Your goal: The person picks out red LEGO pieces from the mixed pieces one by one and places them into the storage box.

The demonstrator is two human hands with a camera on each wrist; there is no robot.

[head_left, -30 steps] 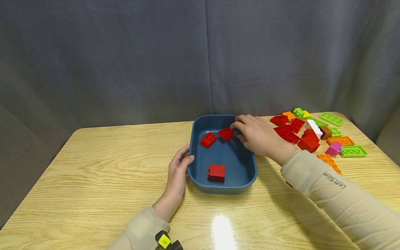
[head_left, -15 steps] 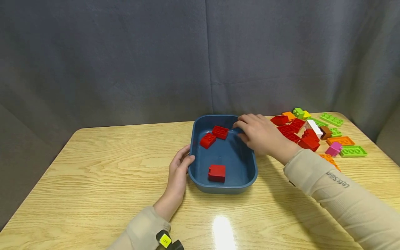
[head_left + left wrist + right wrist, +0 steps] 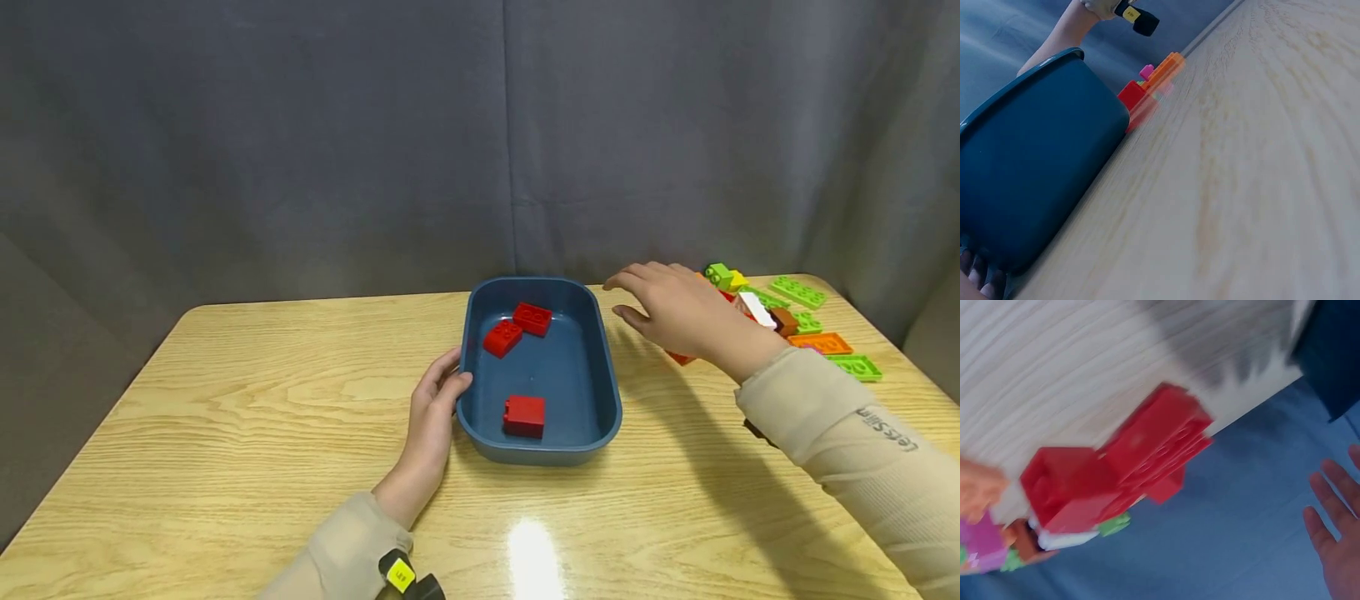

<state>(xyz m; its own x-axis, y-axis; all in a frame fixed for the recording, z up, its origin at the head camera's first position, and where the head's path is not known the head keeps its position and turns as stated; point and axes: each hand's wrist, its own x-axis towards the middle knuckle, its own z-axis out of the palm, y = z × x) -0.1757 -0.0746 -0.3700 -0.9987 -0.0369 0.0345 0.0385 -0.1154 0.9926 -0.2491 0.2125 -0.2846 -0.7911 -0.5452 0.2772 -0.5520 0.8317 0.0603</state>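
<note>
A dark blue plastic bin [image 3: 540, 455] stands on the table. My left hand [image 3: 429, 417] holds its left side, thumb over the rim and fingers along the outer wall. Inside are three red toy bricks: a flat studded one [image 3: 532, 318] at the back, one with a curved side [image 3: 502, 339] against it, and a taller block [image 3: 524, 417] near the front. Just right of the bin my right hand [image 3: 678, 312] hovers with fingers spread, nothing in its grasp. It partly covers a heap of toy bricks, whose red bricks [image 3: 1154, 437] show in the right wrist view.
At the table's far right lie green plates [image 3: 798, 292], an orange plate [image 3: 821, 342], a white brick [image 3: 756, 309] and a brown brick [image 3: 784, 322]. A grey curtain [image 3: 360, 150] hangs behind the table's back edge. Bare wood [image 3: 262, 400] spreads left of the bin.
The flat red brick has left my right fingers and come to rest beside the curved one. My right hand has moved out of the bin, rightward toward the heap. The left hand stays put.
</note>
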